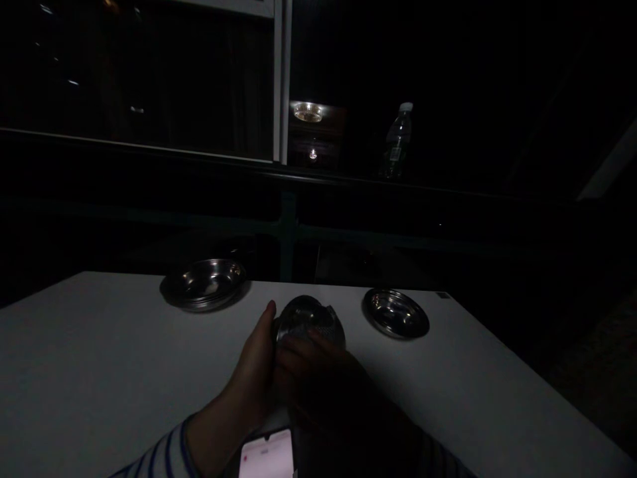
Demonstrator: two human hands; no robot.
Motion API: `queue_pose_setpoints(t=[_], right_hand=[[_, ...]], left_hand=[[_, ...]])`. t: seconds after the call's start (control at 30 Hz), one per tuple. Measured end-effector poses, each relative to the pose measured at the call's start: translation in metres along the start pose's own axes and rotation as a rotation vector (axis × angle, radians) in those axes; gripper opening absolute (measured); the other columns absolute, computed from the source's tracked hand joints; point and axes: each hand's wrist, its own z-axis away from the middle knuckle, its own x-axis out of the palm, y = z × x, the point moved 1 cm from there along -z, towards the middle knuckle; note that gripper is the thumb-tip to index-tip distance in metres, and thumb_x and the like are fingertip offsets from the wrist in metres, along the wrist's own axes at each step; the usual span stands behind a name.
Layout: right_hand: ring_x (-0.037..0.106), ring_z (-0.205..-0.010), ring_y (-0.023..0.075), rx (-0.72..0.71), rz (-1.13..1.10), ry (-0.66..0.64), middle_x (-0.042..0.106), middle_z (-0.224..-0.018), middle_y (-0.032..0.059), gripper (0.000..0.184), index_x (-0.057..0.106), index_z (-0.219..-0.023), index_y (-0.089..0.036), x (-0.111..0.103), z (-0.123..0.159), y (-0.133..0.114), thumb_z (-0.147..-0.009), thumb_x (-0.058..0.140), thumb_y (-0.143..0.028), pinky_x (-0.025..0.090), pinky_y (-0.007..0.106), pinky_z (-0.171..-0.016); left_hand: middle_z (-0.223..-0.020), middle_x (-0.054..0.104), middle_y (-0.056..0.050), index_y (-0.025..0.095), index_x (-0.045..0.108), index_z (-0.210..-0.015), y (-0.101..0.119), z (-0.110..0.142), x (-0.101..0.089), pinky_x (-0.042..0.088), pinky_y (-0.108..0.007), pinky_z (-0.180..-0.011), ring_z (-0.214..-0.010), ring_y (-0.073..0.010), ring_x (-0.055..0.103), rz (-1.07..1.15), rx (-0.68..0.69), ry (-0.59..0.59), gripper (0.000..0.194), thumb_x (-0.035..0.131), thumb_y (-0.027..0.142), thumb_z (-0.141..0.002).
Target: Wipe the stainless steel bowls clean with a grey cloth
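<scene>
Close to me over the white table, my left hand (253, 365) grips a shiny metal dish (303, 309) from its left side, thumb pointing up along the rim. Across the dish's near part lies my right hand (313, 365), dark in shadow, its fingers bent and pressed together against the dish. A greyish textured patch shows by its fingertips; whether that is a cloth or the dish's surface is too dim to tell. The dish is tilted, and its lower part is hidden behind both hands.
A stack of metal dishes (204, 285) stands at the table's back left; another metal dish (395, 313) sits at the right. A lit phone (267, 456) lies below my hands. Beyond the white table (124, 372), a plastic bottle (398, 143) stands by the dark window.
</scene>
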Motion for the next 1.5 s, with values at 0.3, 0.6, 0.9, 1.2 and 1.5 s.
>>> queue_pose_setpoints(t=[0.3, 0.6, 0.9, 1.2, 1.5], right_hand=[[0.043, -0.115, 0.0181, 0.441, -0.346, 0.083, 0.051, -0.121, 0.0091, 0.036, 0.047, -0.117, -0.014, -0.023, 0.01, 0.037, -0.088, 0.034, -0.031, 0.037, 0.034, -0.097], [0.031, -0.125, 0.0203, 0.578, -0.351, 0.343, 0.032, -0.137, 0.0091, 0.048, 0.021, -0.135, -0.018, -0.008, 0.023, 0.044, -0.089, 0.029, -0.029, 0.036, 0.039, -0.098], [0.026, -0.126, 0.0261, 0.05, 0.254, 0.337, 0.031, -0.138, 0.0079, 0.04, 0.043, -0.123, -0.014, 0.005, 0.02, 0.009, -0.084, 0.042, -0.026, 0.024, 0.045, -0.105], [0.033, -0.123, 0.0224, 0.09, 0.118, 0.162, 0.048, -0.125, 0.0103, 0.035, 0.048, -0.117, -0.014, -0.016, 0.004, 0.01, -0.086, 0.039, -0.029, 0.034, 0.04, -0.1], [0.046, -0.113, 0.0201, 0.437, -0.108, 0.178, 0.05, -0.12, 0.0156, 0.038, 0.039, -0.122, -0.009, -0.035, 0.02, 0.052, -0.088, 0.031, -0.02, 0.042, 0.038, -0.092]], left_hand=[[-0.05, 0.061, -0.002, 0.015, 0.057, -0.064, -0.006, 0.01, 0.012, 0.047, -0.026, -0.05, -0.049, -0.0165, 0.06, -0.012, -0.026, 0.042, 0.028, 0.051, 0.038, -0.077], [-0.059, 0.065, -0.004, 0.011, 0.059, -0.075, 0.023, 0.004, 0.004, 0.051, -0.029, -0.06, -0.058, -0.0172, 0.063, 0.259, 0.24, -0.035, 0.024, 0.038, 0.018, -0.083], [-0.052, 0.062, -0.004, 0.011, 0.058, -0.067, 0.014, 0.004, 0.007, 0.045, -0.021, -0.042, -0.045, -0.0127, 0.058, 0.335, 0.207, -0.033, 0.033, 0.033, 0.022, -0.086], [-0.053, 0.063, -0.003, 0.013, 0.06, -0.067, -0.003, 0.007, 0.008, 0.046, -0.022, -0.043, -0.046, -0.0139, 0.059, 0.128, 0.092, 0.062, 0.023, 0.049, 0.03, -0.078], [-0.049, 0.061, -0.001, 0.014, 0.059, -0.062, 0.016, 0.006, 0.005, 0.045, -0.024, -0.04, -0.041, -0.0137, 0.057, 0.099, 0.227, -0.01, 0.02, 0.049, 0.023, -0.076]])
